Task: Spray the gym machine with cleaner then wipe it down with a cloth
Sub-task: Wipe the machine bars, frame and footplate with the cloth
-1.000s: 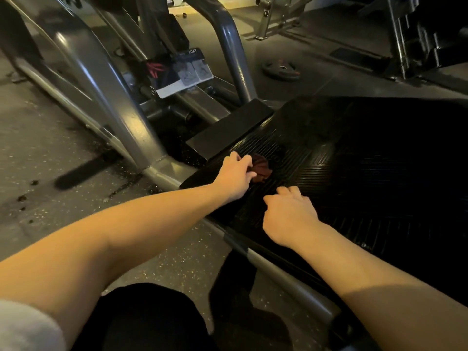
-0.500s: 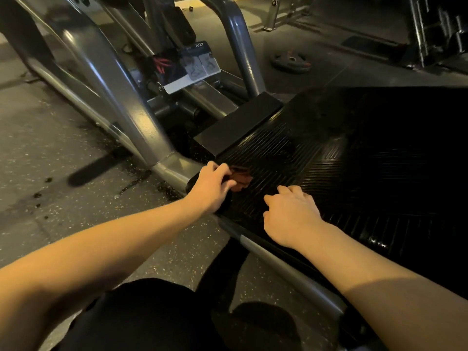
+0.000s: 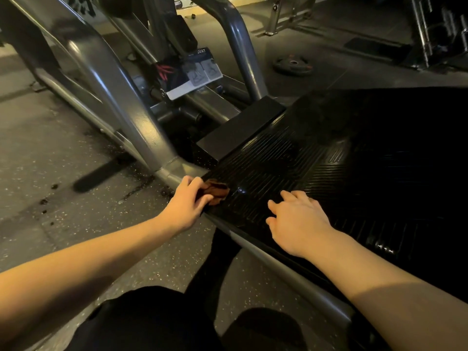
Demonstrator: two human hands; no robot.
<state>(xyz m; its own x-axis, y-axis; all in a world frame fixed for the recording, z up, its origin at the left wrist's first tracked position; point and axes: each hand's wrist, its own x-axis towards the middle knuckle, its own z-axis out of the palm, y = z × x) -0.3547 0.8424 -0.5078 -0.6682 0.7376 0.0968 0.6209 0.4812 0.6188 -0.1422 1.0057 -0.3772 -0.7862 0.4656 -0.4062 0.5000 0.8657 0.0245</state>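
Head camera view: a small reddish-brown cloth is seen pressed against the near left corner of the black ribbed footplate of the gym machine. The cloth is gripped by the left hand, whose fingers are curled over it at the plate's edge. The right hand is laid on the same footplate, to the right of the cloth and apart from it, with fingers loosely spread and nothing held. A flat black block is set at the far left edge of the footplate. Grey metal tubes are seen rising beyond it, and a blue and white card is fixed among them. A speckled floor is spread under the machine, marked by dark spots near the frame's foot. A round weight plate is seen lying on the floor farther back. Black-clad legs are seen at the bottom edge.
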